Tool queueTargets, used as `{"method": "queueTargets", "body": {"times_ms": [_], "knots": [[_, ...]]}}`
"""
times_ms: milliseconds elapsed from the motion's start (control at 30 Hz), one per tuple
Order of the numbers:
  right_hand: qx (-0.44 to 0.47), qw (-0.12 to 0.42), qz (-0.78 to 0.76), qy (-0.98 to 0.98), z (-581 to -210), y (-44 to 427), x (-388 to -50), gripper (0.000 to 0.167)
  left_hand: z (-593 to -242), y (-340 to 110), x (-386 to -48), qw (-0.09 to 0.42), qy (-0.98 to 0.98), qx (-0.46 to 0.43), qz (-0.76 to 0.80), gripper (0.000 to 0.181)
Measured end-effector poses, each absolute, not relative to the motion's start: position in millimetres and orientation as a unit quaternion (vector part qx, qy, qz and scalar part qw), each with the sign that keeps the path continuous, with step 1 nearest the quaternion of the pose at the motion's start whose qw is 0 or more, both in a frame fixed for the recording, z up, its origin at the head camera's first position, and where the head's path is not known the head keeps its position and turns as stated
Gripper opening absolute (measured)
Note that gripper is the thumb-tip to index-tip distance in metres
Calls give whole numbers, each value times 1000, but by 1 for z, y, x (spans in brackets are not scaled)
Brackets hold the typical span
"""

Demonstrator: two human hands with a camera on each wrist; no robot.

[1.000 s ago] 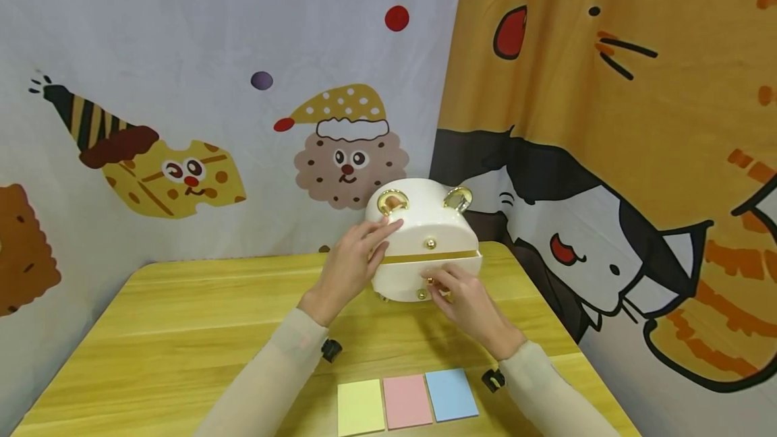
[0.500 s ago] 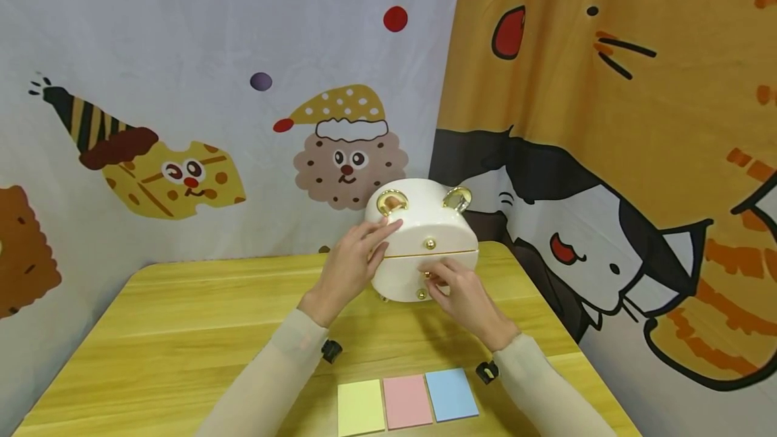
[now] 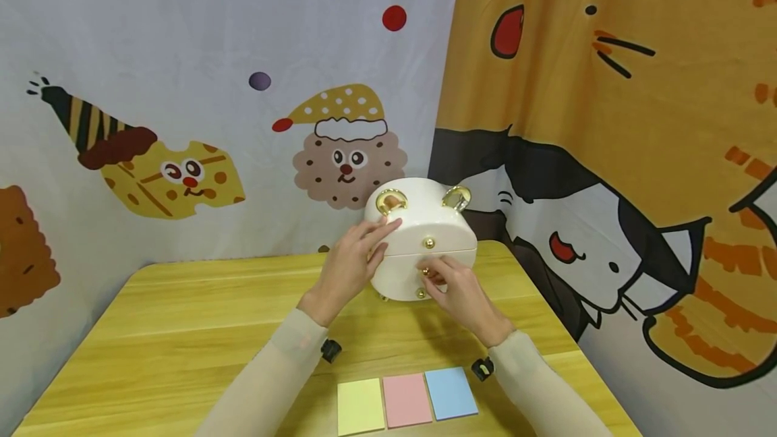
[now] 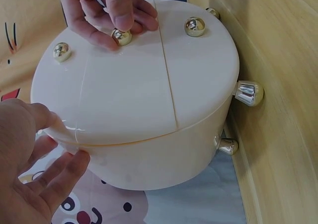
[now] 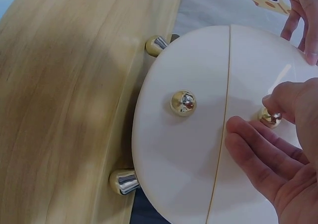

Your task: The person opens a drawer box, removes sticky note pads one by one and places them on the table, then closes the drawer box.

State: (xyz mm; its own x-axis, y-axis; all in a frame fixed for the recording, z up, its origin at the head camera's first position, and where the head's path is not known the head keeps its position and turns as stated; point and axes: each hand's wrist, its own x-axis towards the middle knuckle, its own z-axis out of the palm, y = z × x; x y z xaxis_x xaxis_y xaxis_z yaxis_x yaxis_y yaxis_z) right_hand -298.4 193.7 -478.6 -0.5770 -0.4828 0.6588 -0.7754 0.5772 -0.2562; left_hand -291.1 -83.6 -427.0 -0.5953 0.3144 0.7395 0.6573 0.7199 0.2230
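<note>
A white, rounded storage box [image 3: 413, 221] with gold ears, gold feet and gold drawer knobs stands at the back of the table. My left hand [image 3: 352, 261] rests against its left side, fingers extended along the edge, as the left wrist view also shows. With my right hand [image 3: 464, 295] I hold the gold knob [image 5: 270, 117] of the middle drawer [image 4: 119, 95] between thumb and fingers. That drawer sits flush, with only thin seams around it. Above it is the upper knob [image 3: 429, 243]; below it, the bottom drawer's knob [image 5: 183, 103].
Three sticky-note pads lie in a row near the front: yellow [image 3: 361, 406], pink [image 3: 407, 401] and blue [image 3: 451, 393]. The wooden table [image 3: 200, 329] meets a cartoon-printed curtain [image 3: 583, 86] just behind and to the right of the box.
The middle drawer, pulled out a little a second ago, has moved in and its gap has closed. My right hand went inward with the knob; my left hand stayed in place.
</note>
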Motion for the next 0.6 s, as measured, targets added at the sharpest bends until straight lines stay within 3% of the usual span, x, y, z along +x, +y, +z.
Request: {"method": "queueTargets", "body": {"times_ms": [600], "knots": [[358,244,270,-860,-471,191,-300,26,-427,-83,-293,333,-867,-276,-248,67]]}}
